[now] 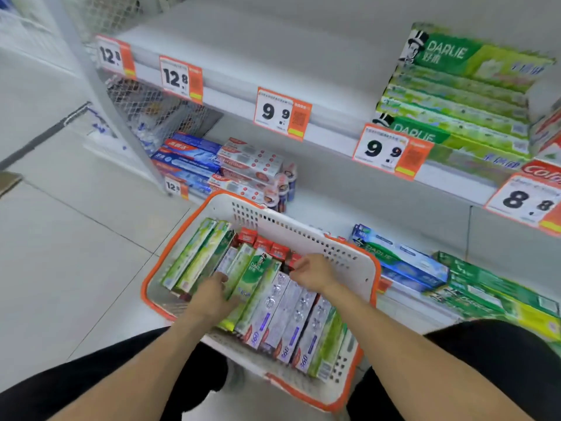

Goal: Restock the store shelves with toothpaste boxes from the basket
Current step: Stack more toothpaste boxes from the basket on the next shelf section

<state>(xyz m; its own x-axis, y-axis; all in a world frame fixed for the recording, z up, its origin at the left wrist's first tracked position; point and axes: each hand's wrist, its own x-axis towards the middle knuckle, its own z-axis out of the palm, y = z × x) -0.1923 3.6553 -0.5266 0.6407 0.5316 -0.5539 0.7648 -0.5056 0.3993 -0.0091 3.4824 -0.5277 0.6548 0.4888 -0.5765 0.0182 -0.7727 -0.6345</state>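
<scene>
A white basket with an orange rim [343,253] sits on the floor before the shelves, packed with several toothpaste boxes. Green Darlie boxes [197,256] lie at its left, silver-purple boxes [285,311] in the middle, small red boxes [264,243] at the back. My left hand [212,294] reaches into the basket, its fingers on a green Darlie box [253,275]. My right hand [312,273] hovers over the red boxes with fingers curled; whether it pinches one I cannot tell.
The upper shelf [243,47] is bare at left, with green Darlie boxes [461,95] stacked at right. The lower shelf holds blue and red-white boxes [218,165] at left and blue and green boxes [425,268] at right. Orange price tags [282,113] line the edges.
</scene>
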